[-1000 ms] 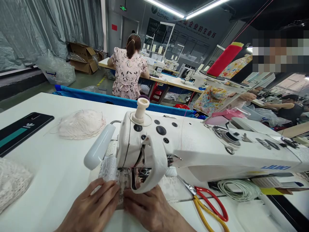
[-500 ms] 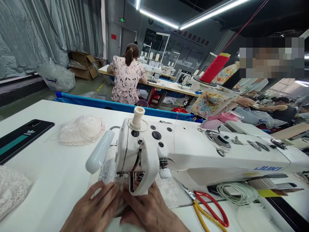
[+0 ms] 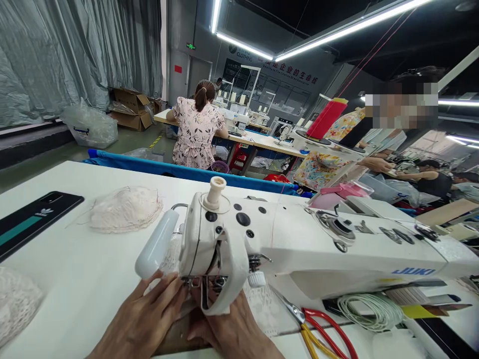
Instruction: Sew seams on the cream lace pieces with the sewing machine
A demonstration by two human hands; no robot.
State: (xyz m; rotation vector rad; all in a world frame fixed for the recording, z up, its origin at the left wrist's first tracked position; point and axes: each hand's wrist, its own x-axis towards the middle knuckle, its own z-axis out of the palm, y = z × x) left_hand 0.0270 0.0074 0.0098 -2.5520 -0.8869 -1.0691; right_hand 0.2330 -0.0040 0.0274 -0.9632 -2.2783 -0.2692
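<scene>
A white sewing machine (image 3: pixel 318 249) stands before me, its needle end over white lace fabric (image 3: pixel 262 301). The lace lies under the machine's head and shows on both sides of it. My left hand (image 3: pixel 147 311) is at the left of the needle area, fingers bent and close together on the lace. Just right of it, my right hand (image 3: pixel 232 326) is closed at the lace, its fingertips partly hidden behind the white guard (image 3: pixel 234 274). The stitching point itself is hidden. A brown surface (image 3: pixel 183 331) shows between the hands.
Red-and-yellow-handled scissors (image 3: pixel 325 324) and a coil of pale cord (image 3: pixel 368 311) lie right of my hands. Lace pieces (image 3: pixel 125 209) and a black phone-like box (image 3: pixel 39 219) lie left. A red thread cone (image 3: pixel 327 119) stands behind. Co-workers (image 3: pixel 198 127) work beyond.
My view has tilted slightly, so the machine sits lower. My left fingers have shifted a little forward and left over the lace. More brown surface shows between my hands.
</scene>
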